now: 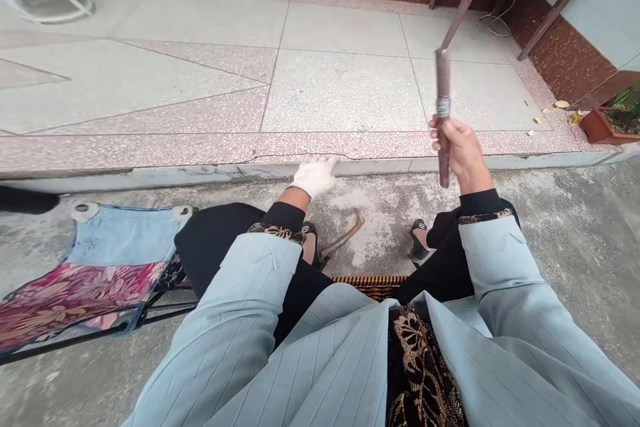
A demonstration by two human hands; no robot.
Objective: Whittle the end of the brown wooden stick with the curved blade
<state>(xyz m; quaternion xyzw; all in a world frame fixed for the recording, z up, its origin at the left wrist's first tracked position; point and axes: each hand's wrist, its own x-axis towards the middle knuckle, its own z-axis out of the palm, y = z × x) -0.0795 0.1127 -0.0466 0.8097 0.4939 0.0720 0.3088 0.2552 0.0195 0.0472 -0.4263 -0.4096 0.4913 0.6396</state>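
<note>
The right hand point(463, 150) is closed in a firm fist around a long dark brown rod point(443, 110) with a silver wire binding, and it holds nothing else. The rod stands nearly upright, with its binding just above the fist and its lower end just below it. The left hand point(316, 177), in a white cotton glove point(320, 173), is held out with its fingers loosely extended, and it holds nothing.

The rod's surface looks smooth and worn, though its material is hard to tell. That smoothness could let it slip from the bare fingers, especially if the grip loosens. If it dropped, it could land on the feet below the hand, which are in open black sandals point(419, 243). A wide swing could also bring it against the gloved hand.

Below and to the right of the gloved hand, a bent brown hooked stick point(343, 235) lies on rough grey concrete point(560, 247) between the feet. Beyond both hands runs a raised speckled pink terrazzo step edge point(300, 145). Pale blue pinstriped jacket sleeves point(500, 260) cover both forearms.
</note>
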